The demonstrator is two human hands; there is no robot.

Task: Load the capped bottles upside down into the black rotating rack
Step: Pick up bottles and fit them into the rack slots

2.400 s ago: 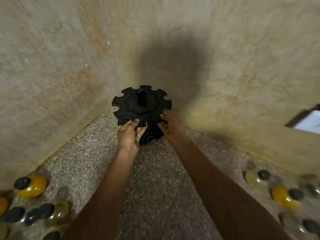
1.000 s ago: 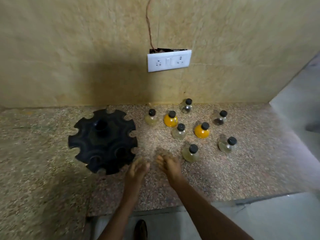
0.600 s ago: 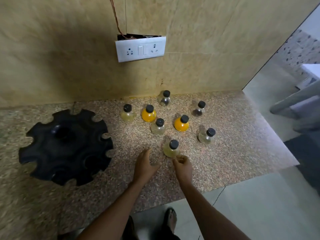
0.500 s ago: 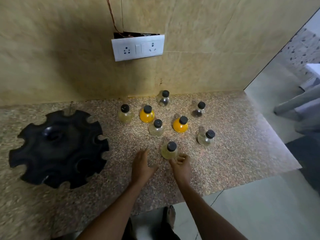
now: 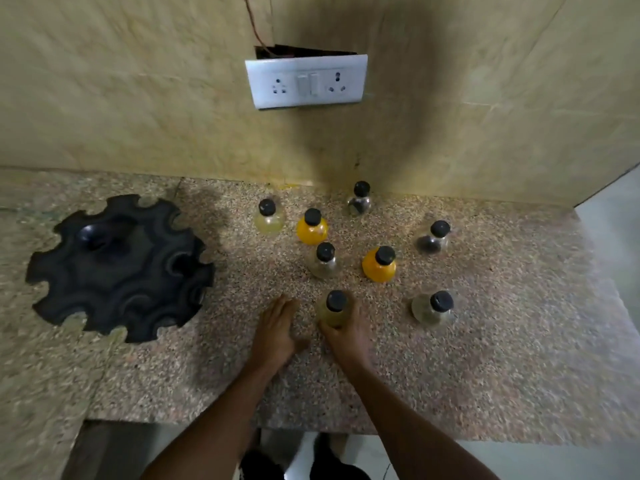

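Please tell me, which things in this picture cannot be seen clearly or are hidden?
Head view:
- Pale yellow bottle: its near side is covered by the right hand, so the grip is partly hidden.
- Black rack: blurred and dark, so slot depth is unclear.
- Clear bottles' contents: too small.
- Feet: cut off by the bottom edge.

Right hand [image 5: 346,332] at lower centre covers the near side of the pale-yellow black-capped bottle [image 5: 333,311], so the finger wrap can't be read. Both forearms cut off by bottom edge. Black notched rotating rack [image 5: 117,268] at left is blurred; socket details unclear. Clear bottles' contents too smeared to tell.
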